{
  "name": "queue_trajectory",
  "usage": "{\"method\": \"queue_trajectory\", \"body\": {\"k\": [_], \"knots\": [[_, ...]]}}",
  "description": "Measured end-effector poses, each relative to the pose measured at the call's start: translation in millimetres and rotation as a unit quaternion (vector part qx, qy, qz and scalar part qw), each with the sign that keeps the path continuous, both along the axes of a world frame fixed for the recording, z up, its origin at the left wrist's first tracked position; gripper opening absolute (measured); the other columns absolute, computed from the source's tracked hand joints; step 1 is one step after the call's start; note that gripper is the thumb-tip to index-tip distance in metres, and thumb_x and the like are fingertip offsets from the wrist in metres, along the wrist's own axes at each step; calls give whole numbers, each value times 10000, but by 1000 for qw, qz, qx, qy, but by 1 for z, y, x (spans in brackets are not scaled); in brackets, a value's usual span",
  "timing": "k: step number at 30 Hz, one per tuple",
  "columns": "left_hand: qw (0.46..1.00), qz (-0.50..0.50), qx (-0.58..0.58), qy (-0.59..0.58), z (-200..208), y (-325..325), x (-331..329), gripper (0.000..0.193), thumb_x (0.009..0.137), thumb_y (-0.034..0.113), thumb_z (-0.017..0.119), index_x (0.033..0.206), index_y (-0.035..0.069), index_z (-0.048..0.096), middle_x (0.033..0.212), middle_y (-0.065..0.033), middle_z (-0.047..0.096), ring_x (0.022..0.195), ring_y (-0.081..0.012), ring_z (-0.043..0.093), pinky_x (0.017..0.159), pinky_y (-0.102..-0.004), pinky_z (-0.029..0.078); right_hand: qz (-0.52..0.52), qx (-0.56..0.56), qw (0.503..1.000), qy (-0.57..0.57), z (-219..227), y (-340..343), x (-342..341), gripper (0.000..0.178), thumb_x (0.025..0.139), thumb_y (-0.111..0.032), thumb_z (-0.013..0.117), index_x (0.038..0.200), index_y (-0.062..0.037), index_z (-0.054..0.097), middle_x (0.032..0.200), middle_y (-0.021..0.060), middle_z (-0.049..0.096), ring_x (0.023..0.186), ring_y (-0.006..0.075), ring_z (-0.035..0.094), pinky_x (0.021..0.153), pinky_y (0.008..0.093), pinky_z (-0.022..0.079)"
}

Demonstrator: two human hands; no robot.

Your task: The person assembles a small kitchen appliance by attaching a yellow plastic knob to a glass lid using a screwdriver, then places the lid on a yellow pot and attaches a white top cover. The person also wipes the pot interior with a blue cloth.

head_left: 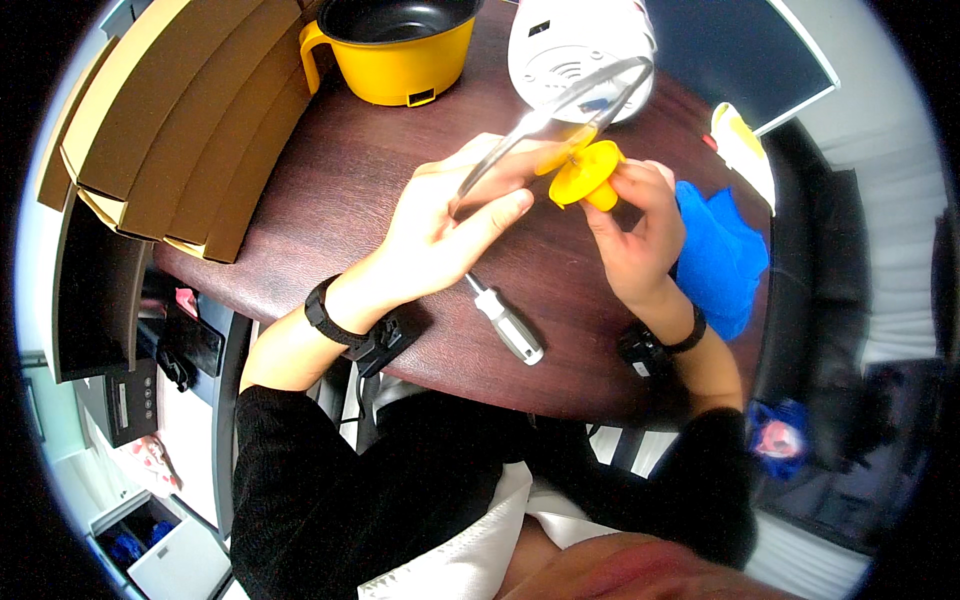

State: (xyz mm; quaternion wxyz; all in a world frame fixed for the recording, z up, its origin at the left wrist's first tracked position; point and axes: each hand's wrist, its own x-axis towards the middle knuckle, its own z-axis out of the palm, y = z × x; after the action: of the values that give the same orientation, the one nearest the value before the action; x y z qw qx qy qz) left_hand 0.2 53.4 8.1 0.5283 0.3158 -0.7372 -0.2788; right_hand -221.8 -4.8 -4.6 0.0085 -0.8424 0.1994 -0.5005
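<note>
Right hand (pixel 643 228): fingertips pinching one yellow flanged knob (pixel 588 174), above the dark-brown table (pixel 400 150). Left hand (pixel 436 228): closed on one metal-rimmed lid (pixel 531 121), tilted, blurred, just beside the knob. Below: one grey-handled screwdriver (pixel 514 330). Near right wrist: blue cloth (pixel 720 255). Beyond: yellow pot (pixel 400 70), black-lined; white appliance (pixel 575 60). Left: brown cardboard box (pixel 190 110).

Seeing solid yellow on the knob piece (pixel 588 177) at the right-hand fingers (pixel 648 187), plain blue on the cloth (pixel 722 252) just beside them, streaky reddish-brown on the tabletop (pixel 575 290) below.
</note>
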Motion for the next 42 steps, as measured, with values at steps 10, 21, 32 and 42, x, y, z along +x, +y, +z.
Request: {"method": "queue_trajectory", "body": {"k": [10,21,32,42], "knots": [[996,4,-84,-5,0,2,-4,382,808,-42,594,1187,-6,619,1210,-183,617,1094,-331,590,937,-402,459,-10,-62,998,21,3,7,-1,402,695,-87,769,1049,-100,579,995,62,631,848,254,616,767,405,420],[994,19,-109,-5,5,3,-4,348,794,-45,614,1133,18,653,1198,-137,628,1045,-300,604,873,-355,493,-24,-67,997,20,6,8,-2,418,661,-61,786,1028,-107,590,970,48,632,826,232,611,758,394,421],[992,22,-120,-14,4,3,-4,398,783,-29,610,1172,46,648,1212,-134,622,1040,-306,602,875,-356,492,-29,-88,995,26,9,11,0,415,673,-104,802,1031,-115,592,963,32,633,821,210,611,748,368,422],[988,31,-149,-33,0,3,-4,420,780,14,599,1196,49,645,1226,-131,616,1029,-300,599,883,-368,486,-42,-85,995,37,10,16,-2,466,657,-89,805,1068,-133,590,956,21,628,804,208,601,742,380,414]]}}
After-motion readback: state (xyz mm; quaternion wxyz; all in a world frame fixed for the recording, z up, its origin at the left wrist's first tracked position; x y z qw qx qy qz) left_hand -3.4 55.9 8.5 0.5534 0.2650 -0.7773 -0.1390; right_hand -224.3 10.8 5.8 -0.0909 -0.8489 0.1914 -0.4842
